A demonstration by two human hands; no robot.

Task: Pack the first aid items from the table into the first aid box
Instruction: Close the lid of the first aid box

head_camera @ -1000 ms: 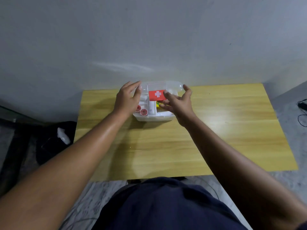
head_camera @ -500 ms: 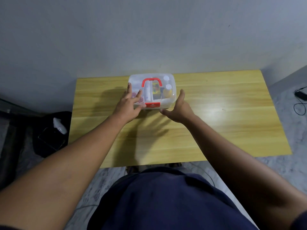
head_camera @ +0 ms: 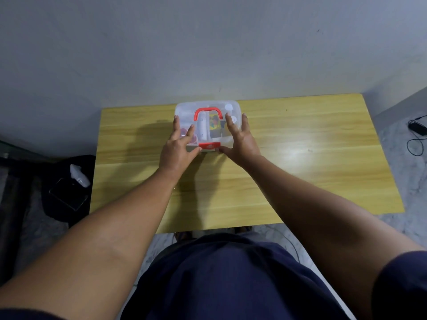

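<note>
A clear plastic first aid box (head_camera: 184, 109) with a red handle (head_camera: 208, 111) and a red front latch (head_camera: 209, 146) stands at the table's far middle, lid down. Through the lid I see small bottles, a white tube and a yellow packet. My left hand (head_camera: 178, 146) lies flat on the lid's left front, fingers spread, thumb at the latch. My right hand (head_camera: 240, 140) lies on the lid's right front, fingers spread, thumb beside the latch. Both hands press on the box from above; neither curls around it.
The yellow wooden table (head_camera: 300, 158) stands against a grey wall. On the floor to the left lies a black bag (head_camera: 67, 192) with a phone and a white bottle (head_camera: 79, 175) on it. A black cable (head_camera: 416, 139) lies on the floor at right.
The lid, held up one second ago, came down. My right hand moved from the table in front of the box onto the lid's right side. My left hand stays on the left front.
</note>
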